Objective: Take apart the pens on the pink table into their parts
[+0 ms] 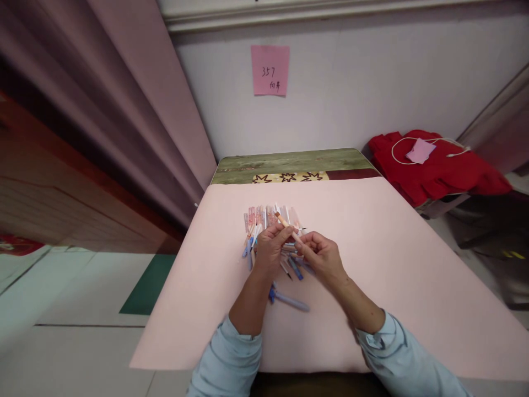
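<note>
A heap of pens [270, 218], pink, clear and blue, lies in the middle of a pink table cover [372, 264]. Both my hands hover over the heap's near side and share one orange-pink pen [285, 223]. My left hand [269, 249] curls its fingers round the pen's middle. My right hand [321, 255] pinches the pen's near end between thumb and fingers. A blue pen [289, 300] lies apart on the cover, just below my left wrist. Several blue pens [295, 269] peek out under my hands.
A pink sticky note [270, 70] is stuck on the wall ahead. Red cloth [433, 165] with a white cable and a pink note lies on a box at the right. A curtain [136, 110] hangs at the left. Green board [289, 162] shows past the cover's far edge.
</note>
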